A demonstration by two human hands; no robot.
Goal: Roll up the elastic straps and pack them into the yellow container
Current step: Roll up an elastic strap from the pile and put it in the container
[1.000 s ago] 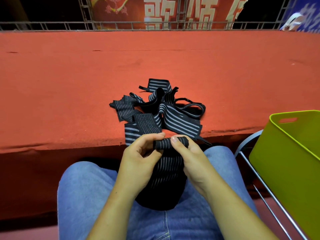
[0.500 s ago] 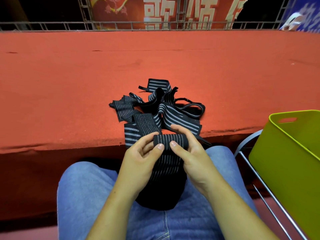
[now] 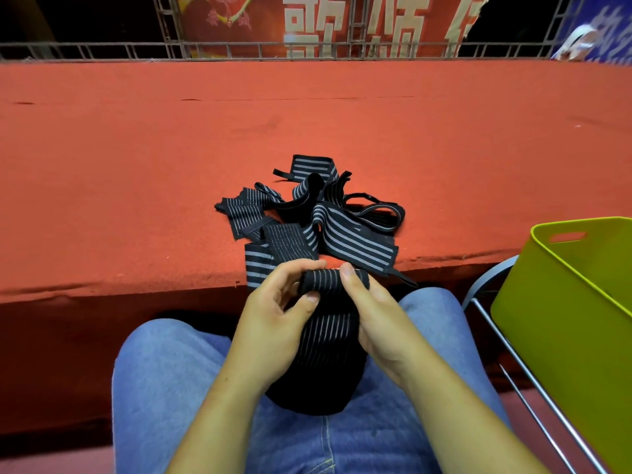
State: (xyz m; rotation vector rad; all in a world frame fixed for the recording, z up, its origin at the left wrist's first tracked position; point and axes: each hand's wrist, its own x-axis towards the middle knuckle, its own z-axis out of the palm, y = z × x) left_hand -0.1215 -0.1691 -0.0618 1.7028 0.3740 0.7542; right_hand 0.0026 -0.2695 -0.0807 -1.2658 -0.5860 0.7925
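Both hands at lap, above blue denim jeans point(image 3: 178, 388). Left hand point(image 3: 273, 323) and right hand point(image 3: 379, 316) pinch small rolled end of black grey-striped elastic strap point(image 3: 325, 280), thumbs and fingertips curled round roll; unrolled length hangs down between knees. Pile of loose black striped elastic straps point(image 3: 314, 217) on red felt tabletop point(image 3: 136, 165), near front edge. Yellow-green plastic container point(image 3: 578, 319) at right, on metal-framed chair point(image 3: 506, 354).
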